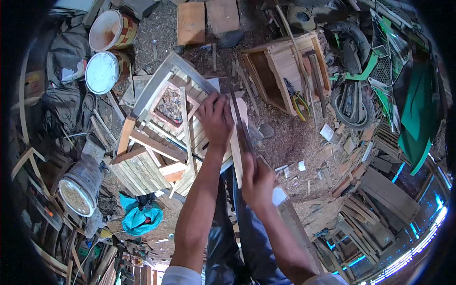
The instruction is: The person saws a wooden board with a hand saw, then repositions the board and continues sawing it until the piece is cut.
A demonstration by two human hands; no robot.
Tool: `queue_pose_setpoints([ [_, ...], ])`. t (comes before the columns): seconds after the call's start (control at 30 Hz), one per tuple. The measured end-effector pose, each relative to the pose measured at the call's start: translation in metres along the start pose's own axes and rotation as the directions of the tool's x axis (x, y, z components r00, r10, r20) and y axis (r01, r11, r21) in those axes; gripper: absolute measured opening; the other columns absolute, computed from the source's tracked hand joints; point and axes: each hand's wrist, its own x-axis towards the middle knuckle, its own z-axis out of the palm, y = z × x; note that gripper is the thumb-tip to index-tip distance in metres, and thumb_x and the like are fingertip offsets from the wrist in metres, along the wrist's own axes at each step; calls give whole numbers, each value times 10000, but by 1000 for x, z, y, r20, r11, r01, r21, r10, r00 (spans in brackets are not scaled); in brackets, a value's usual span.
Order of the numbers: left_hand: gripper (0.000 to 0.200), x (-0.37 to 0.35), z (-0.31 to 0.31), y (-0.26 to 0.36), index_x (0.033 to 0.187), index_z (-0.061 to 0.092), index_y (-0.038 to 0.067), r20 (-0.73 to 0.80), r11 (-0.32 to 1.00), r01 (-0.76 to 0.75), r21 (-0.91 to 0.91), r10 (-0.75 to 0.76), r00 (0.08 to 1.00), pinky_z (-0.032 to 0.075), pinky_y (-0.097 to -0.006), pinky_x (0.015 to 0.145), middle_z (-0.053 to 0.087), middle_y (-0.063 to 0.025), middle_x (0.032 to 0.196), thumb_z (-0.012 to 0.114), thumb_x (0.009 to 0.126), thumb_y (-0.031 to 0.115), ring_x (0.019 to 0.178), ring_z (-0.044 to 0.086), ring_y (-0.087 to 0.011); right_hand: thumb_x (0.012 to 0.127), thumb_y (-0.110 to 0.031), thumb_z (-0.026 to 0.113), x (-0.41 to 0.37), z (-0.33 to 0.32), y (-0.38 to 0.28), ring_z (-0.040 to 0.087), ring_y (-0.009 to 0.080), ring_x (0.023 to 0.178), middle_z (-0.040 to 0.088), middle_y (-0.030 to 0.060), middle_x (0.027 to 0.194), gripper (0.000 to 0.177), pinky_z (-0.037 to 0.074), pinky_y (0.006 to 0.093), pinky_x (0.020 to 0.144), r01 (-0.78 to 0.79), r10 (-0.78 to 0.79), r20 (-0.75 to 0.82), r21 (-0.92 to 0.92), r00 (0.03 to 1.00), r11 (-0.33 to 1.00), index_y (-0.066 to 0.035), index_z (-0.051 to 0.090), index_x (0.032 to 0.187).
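Observation:
My right hand (259, 183) is closed around the handle end of a handsaw (240, 114), whose long dark blade is seen nearly edge-on and points away from me. Beside the blade lies a pale wooden board (236, 154). My left hand (216, 116) presses down on that board at the right edge of a slatted wooden workbench (194, 76), its fingers bent over the wood. The blade runs close along the board; whether its teeth touch the wood cannot be made out. On the bench a wooden frame (164, 118) holds small bits of hardware, with a thin strip (186, 123) across it.
To the right stands a wooden box (280, 71) with yellow-handled pliers (300, 105) on it. Paint buckets (102, 73) stand at the left, near a teal bag (141, 219). Motorcycle parts (354, 102) and a green panel (418, 114) lie far right. Wood scraps and sawdust cover the ground.

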Motion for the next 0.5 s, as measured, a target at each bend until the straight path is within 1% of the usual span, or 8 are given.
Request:
queue_pose_setpoints([
  [0.03, 169, 1, 2, -3, 975, 627, 115, -15, 1000, -7, -1, 7, 1000, 339, -415, 911, 569, -70, 1061, 619, 807, 111, 1019, 508, -266, 947, -177, 485, 15, 3, -12, 601, 389, 565, 563, 254, 630, 305, 428, 396, 464, -13, 13, 16, -45, 1000, 999, 59, 582, 781],
  [0.1, 157, 3, 2, -4, 974, 626, 107, 6, 1000, -13, 23, 12, 1000, 330, -424, 913, 564, -79, 1077, 613, 817, 116, 1023, 498, -274, 943, -182, 483, -19, -5, -2, 606, 393, 576, 567, 257, 631, 295, 430, 397, 468, 91, -91, 8, -21, 996, 996, 53, 594, 802],
  [0.13, 158, 4, 1, 0, 980, 623, 94, 22, 1000, -1, 24, 0, 1000, 333, -426, 906, 558, -93, 1093, 609, 824, 109, 1029, 488, -286, 954, -195, 465, -56, -13, 10, 465, 122, 482, 452, 100, 504, 332, 358, 341, 441, -12, 12, 0, 48, 1000, 999, 49, 560, 749],
  [0.2, 159, 3, -3, 0, 984, 625, 84, 43, 999, -2, 46, 0, 999, 333, -428, 900, 553, -105, 1109, 611, 827, 107, 1028, 487, -289, 952, -195, 463, -105, -39, 7, 456, 128, 491, 431, 91, 495, 329, 374, 334, 455, -175, 169, 96, 51, 981, 983, 46, 550, 746],
  [0.3, 151, 1, -1, -2, 973, 627, 80, 16, 1000, -9, 11, 9, 1000, 328, -432, 903, 555, -108, 1095, 613, 826, 112, 1023, 491, -292, 939, -184, 483, -68, -20, 17, 646, 295, 568, 570, 202, 595, 294, 451, 376, 491, -64, 64, 28, 25, 998, 998, 65, 604, 839],
  [0.37, 148, 4, -1, 3, 968, 627, 73, 9, 1000, -9, 22, 8, 1000, 330, -437, 901, 561, -111, 1075, 611, 826, 111, 1016, 493, -303, 943, -206, 498, -2, 3, -2, 621, 281, 517, 563, 210, 590, 322, 432, 379, 471, 12, -13, -23, -12, 1000, 1000, 64, 595, 798],
  [0.43, 146, 4, -3, 1, 965, 626, 70, 15, 1000, -18, 13, 18, 1000, 332, -440, 900, 563, -113, 1065, 612, 825, 109, 1013, 493, -306, 941, -202, 500, 0, 3, -6, 624, 290, 517, 581, 217, 608, 303, 437, 382, 473, -3, 4, 10, -70, 1000, 998, 59, 603, 826],
  [0.5, 145, 2, -1, 2, 961, 622, 67, 7, 1000, -21, 1, 21, 1000, 347, -435, 885, 562, -113, 1053, 613, 821, 102, 1002, 494, -306, 946, -213, 486, -51, -19, 2, 626, 308, 513, 582, 224, 605, 311, 439, 390, 467, -141, 137, 62, 67, 989, 988, 58, 604, 850],
])
